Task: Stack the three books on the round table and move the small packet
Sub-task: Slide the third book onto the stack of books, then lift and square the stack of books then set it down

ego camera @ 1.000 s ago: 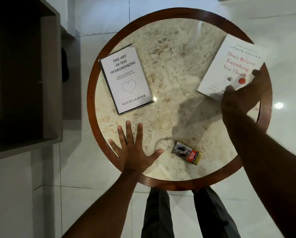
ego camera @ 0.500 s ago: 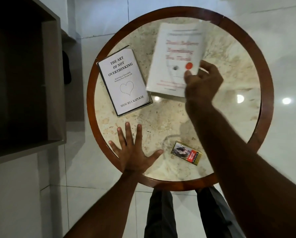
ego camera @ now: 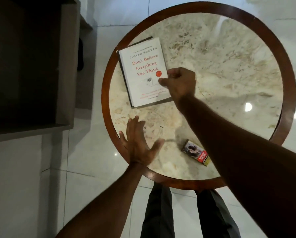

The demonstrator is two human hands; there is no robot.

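Note:
A white book titled "Don't Believe Everything You Think" lies on the left part of the round marble table, on top of another book whose dark edge shows along its left side. My right hand pinches the top book's right edge, thumb on the cover. My left hand rests flat on the table near the front rim, fingers spread, holding nothing. The small packet lies near the front edge, partly hidden by my right forearm. No third book is separately visible.
A dark wooden shelf unit stands to the left of the table on the white tiled floor. My legs show below the table's front rim. The table's wooden rim circles the marble top.
My right hand carried the white book from the table's right side across to the left and set it on the book lying there. The left hand stayed on the table.

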